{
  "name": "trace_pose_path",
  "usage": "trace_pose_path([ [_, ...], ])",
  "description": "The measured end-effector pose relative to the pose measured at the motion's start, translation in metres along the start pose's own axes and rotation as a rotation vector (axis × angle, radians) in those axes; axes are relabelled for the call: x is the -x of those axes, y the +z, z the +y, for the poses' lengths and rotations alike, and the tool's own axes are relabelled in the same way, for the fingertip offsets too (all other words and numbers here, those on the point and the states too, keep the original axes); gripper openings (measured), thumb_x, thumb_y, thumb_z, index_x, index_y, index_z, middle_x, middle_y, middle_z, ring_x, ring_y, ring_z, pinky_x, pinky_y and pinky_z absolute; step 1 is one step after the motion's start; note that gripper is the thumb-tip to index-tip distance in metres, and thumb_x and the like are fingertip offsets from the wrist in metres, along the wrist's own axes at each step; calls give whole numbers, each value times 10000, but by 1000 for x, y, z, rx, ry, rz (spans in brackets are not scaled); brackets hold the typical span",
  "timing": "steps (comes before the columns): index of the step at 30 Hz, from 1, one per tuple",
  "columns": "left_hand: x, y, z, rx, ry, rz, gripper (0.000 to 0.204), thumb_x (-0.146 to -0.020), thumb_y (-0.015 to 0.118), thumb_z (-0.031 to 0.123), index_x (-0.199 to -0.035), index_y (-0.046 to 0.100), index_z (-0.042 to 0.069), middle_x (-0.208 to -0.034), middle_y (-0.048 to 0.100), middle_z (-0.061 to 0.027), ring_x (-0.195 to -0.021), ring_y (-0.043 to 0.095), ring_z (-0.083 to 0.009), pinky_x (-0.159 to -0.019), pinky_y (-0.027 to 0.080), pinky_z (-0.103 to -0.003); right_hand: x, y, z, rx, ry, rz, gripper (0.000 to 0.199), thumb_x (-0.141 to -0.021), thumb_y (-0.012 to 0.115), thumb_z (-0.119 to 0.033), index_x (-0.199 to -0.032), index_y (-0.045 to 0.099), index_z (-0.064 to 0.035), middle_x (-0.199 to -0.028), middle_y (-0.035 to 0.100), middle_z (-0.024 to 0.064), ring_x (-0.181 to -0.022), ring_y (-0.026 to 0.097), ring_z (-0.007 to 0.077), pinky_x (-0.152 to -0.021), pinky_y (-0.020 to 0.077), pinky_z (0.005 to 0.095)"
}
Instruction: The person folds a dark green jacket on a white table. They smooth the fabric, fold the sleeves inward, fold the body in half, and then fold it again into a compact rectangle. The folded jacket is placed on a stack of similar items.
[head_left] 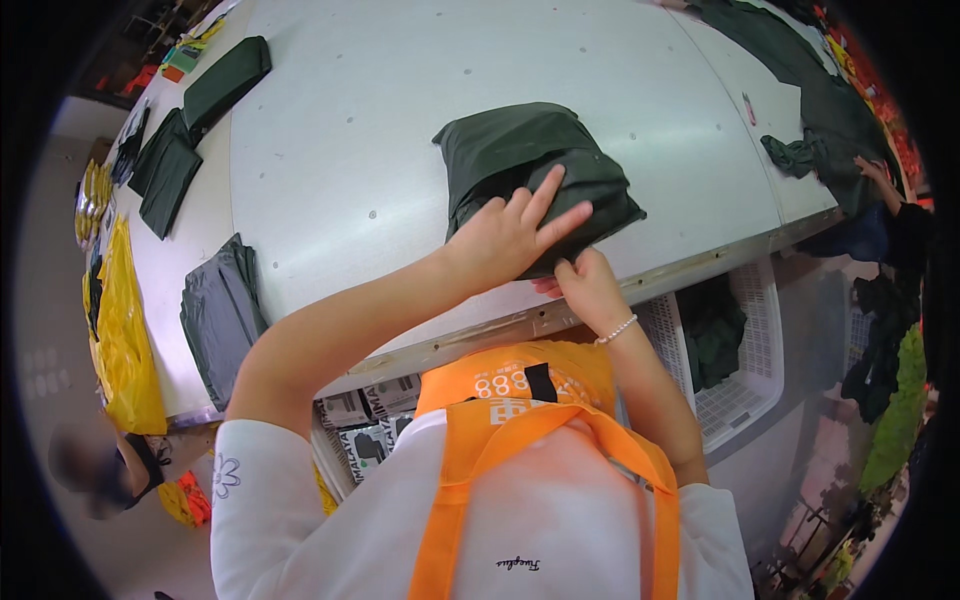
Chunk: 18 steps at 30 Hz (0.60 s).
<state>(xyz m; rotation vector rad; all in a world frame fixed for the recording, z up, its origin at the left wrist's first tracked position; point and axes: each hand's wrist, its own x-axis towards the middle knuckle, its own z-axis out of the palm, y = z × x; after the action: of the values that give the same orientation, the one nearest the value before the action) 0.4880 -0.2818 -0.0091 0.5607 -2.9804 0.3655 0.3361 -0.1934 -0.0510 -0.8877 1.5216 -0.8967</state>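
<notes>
A folded dark green garment (pixel 520 150) lies near the front edge of a white work table (pixel 340 140). My left hand (pixel 510 232) presses flat on its near part, fingers spread and pointing right. Just below it, my right hand (pixel 588 285), with a bead bracelet on the wrist, pinches the garment's near edge at the table's rim. I wear a white shirt and an orange apron.
Other folded dark garments (pixel 222 312) lie along the table's left side, one more (pixel 225 82) at the far left. A white plastic basket (pixel 745 350) with dark cloth stands under the table at right. Another person's hand (pixel 872 170) handles dark fabric at the far right. A yellow bag (pixel 125 340) hangs left.
</notes>
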Motion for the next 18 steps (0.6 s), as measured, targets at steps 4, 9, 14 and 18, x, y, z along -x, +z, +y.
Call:
trace_pose_path([
  [4, -21, -14, -12, 493, -332, 51, 831, -672, 594, -21, -1420, 248, 90, -1446, 272, -182, -980, 534, -331, -734, 529, -386, 2, -13, -13, 614, -603, 699, 153, -806, 586, -63, -933, 596, 20, -906, 613, 137, -895, 590, 255, -729, 475, 352],
  [9, -48, -19, -17, 583, -252, 11, 720, -672, 547, -49, -1351, 355, 96, -1450, 267, -175, -958, 560, -337, -735, 524, -399, -9, -17, -14, 1009, -675, 114, 254, -756, 595, -66, -1004, 597, -13, -1037, 587, 111, -1037, 512, 282, -891, 393, 449],
  [14, -53, -9, -6, 506, -184, -99, 656, -681, 562, -32, -1309, 419, 88, -1456, 294, -144, -909, 580, -315, -708, 532, -383, -43, -28, 16, 1342, -740, 350, 196, -845, 540, -258, -855, 653, -99, -904, 627, 76, -927, 546, 264, -792, 419, 386],
  [18, -49, 12, -1, 365, -70, -132, 570, -695, 601, 13, -1249, 484, 84, -1425, 364, -131, -867, 601, -292, -663, 539, -344, -16, -77, -6, 1484, -502, 127, 234, -831, 596, -333, -864, 661, -110, -906, 628, 35, -943, 524, 232, -797, 399, 375],
])
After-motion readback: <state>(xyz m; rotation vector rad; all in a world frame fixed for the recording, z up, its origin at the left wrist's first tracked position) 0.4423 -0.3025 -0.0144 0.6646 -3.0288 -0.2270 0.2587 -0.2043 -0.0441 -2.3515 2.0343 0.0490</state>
